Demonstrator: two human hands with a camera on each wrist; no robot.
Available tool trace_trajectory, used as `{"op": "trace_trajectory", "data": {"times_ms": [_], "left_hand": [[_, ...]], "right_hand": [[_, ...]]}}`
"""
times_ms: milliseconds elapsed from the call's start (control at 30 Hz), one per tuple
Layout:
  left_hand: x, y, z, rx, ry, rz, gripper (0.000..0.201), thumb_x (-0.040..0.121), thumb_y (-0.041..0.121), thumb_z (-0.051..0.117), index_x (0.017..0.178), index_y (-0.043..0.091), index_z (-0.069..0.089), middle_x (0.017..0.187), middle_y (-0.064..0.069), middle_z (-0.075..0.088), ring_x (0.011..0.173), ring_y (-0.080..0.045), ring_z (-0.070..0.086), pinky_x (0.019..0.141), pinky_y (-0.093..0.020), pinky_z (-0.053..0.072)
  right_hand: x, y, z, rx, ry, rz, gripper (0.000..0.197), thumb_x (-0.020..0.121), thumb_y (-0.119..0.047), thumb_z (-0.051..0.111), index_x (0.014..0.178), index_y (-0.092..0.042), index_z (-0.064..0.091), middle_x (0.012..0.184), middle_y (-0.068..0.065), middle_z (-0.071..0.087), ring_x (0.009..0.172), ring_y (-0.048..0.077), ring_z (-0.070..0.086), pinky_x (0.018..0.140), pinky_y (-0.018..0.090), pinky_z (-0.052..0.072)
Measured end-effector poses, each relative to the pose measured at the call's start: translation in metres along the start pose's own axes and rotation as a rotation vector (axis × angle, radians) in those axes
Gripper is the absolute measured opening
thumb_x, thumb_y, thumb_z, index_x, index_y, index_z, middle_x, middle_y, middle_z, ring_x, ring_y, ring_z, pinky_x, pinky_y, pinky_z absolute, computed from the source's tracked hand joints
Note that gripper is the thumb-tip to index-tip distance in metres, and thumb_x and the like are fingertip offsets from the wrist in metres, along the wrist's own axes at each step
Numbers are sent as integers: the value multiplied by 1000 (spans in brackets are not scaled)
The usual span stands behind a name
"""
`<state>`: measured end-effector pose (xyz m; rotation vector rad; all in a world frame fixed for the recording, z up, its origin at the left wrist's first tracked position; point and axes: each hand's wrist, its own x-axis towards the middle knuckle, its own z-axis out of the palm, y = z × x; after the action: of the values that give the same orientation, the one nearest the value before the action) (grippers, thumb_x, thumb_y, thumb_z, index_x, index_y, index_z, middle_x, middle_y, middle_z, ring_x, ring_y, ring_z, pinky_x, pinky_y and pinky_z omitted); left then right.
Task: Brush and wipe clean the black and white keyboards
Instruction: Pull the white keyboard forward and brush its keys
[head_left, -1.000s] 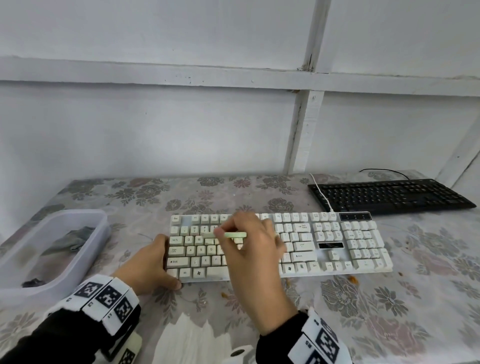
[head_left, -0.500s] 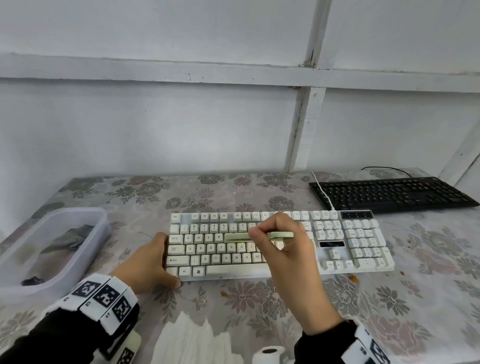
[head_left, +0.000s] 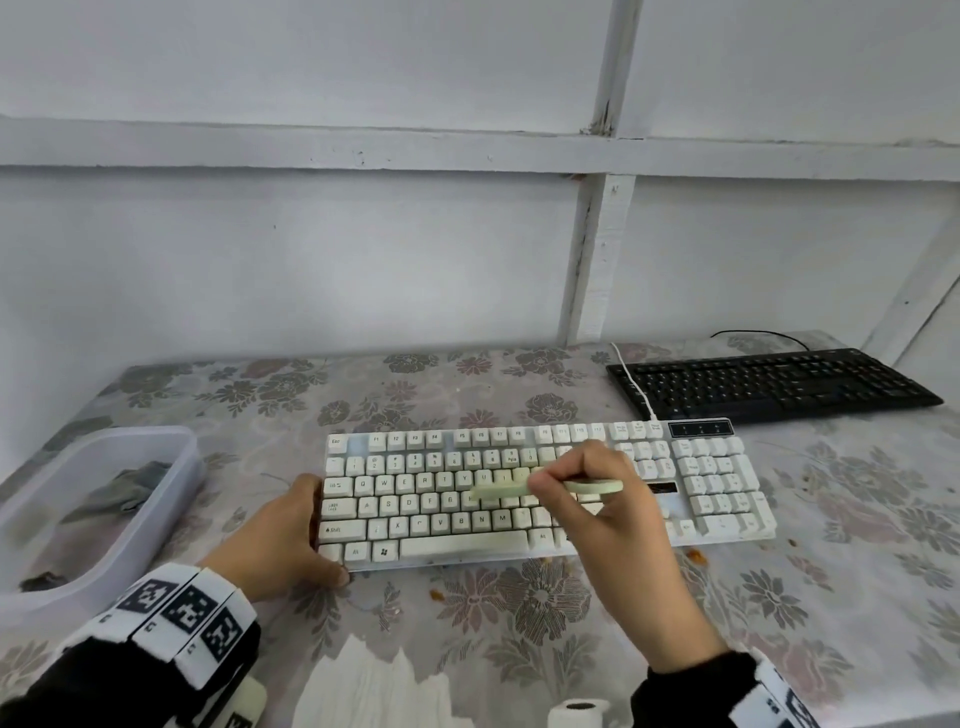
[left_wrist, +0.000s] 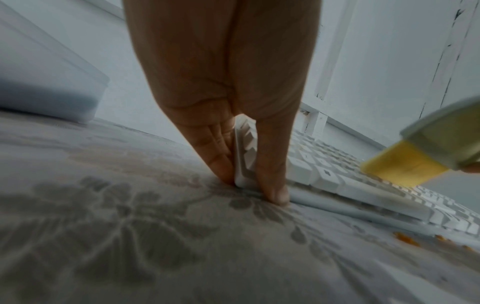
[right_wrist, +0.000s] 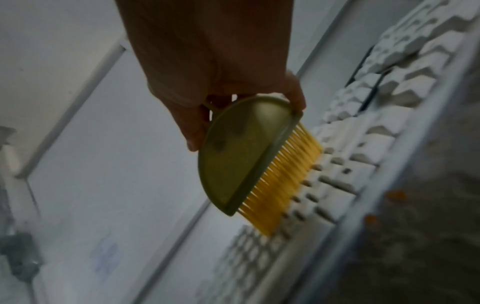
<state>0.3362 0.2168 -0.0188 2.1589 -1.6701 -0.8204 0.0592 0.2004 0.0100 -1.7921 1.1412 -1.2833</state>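
The white keyboard (head_left: 717, 488) lies across the middle of the flowered table, and the black keyboard (head_left: 769, 384) sits behind it at the far right. My left hand (head_left: 319, 535) holds the white keyboard's front left corner, fingers along the left edge and thumb on the front edge; the corner shows between them in the left wrist view (left_wrist: 245, 176). My right hand (head_left: 597, 499) pinches a pale green half-round brush (head_left: 498, 491) by its handle. The brush's yellow bristles (right_wrist: 283, 176) touch the keys (right_wrist: 363, 164) in the middle of the letter block.
A translucent plastic tub (head_left: 171, 441) holding a grey cloth (head_left: 124, 488) stands at the left. White tissue (head_left: 374, 686) and a paper roll (head_left: 579, 712) lie at the near edge. Orange crumbs (head_left: 696, 555) dot the table in front of the keyboard. A white wall rises behind.
My right hand has swept the brush rightward along the white keyboard, from its left keys to the middle of the letter block. My left hand has stayed on the corner.
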Motion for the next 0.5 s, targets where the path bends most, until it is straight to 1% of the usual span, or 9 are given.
{"op": "trace_trajectory", "data": {"times_ms": [67,100,167,233,267,333,400,467,500], "left_hand": [[0,0,0,1,-1,-4,82,58,16,87,118,23,32,89,20,52,79,6,50,60,-9,37],[0,0,0,0,-1,-5,82,58,16,87,120,22,33,89,20,52,79,5,50,60,-10,37],[0,-1,0,10,-1,-5,82,59,17,87,121,22,33,89,20,52,80,5,50,60,-10,37],[0,-1,0,23,1,-3,81,59,18,86,120,22,33,89,20,52,80,4,49,60,-9,37],[0,-1,0,27,2,-3,81,59,19,86,119,23,33,89,20,51,80,4,49,60,-9,37],[1,-2,1,28,6,-1,80,59,19,86,118,24,32,89,20,51,80,4,50,60,-9,38],[1,-2,1,25,7,1,80,59,20,87,116,25,32,89,20,51,80,4,49,60,-9,37],[2,-3,1,15,4,2,80,58,19,87,115,25,32,90,20,52,81,3,50,62,-9,38],[3,-5,1,8,1,2,80,57,19,87,116,25,33,92,19,54,83,2,52,63,-10,39]], "right_hand": [[0,9,-3,-16,-19,11,19,77,-47,65,75,-30,60,83,-12,62,91,10,53,86,29,39],[1,12,-7,-8,1,30,17,78,-44,66,75,-29,60,82,-11,61,90,10,53,85,29,38],[5,21,-18,-36,70,52,14,81,-29,68,71,-26,60,82,-11,61,91,14,52,78,25,38],[8,22,-24,-124,134,18,17,83,-20,68,70,-25,59,83,-13,61,90,14,51,74,27,38],[8,20,-25,-120,140,10,15,84,-19,68,71,-23,60,83,-12,60,90,13,51,74,27,38],[5,11,-20,-18,85,10,12,83,-23,68,73,-20,62,80,-8,61,90,13,51,76,22,38],[0,9,-14,52,8,22,11,79,-33,66,73,-25,62,81,-6,61,92,15,53,78,19,39],[0,18,-15,-2,13,25,9,79,-33,66,74,-28,61,83,-9,62,93,14,53,82,23,41],[2,24,-19,-54,45,27,11,81,-30,67,73,-28,60,83,-11,62,93,15,53,84,29,42]]}}
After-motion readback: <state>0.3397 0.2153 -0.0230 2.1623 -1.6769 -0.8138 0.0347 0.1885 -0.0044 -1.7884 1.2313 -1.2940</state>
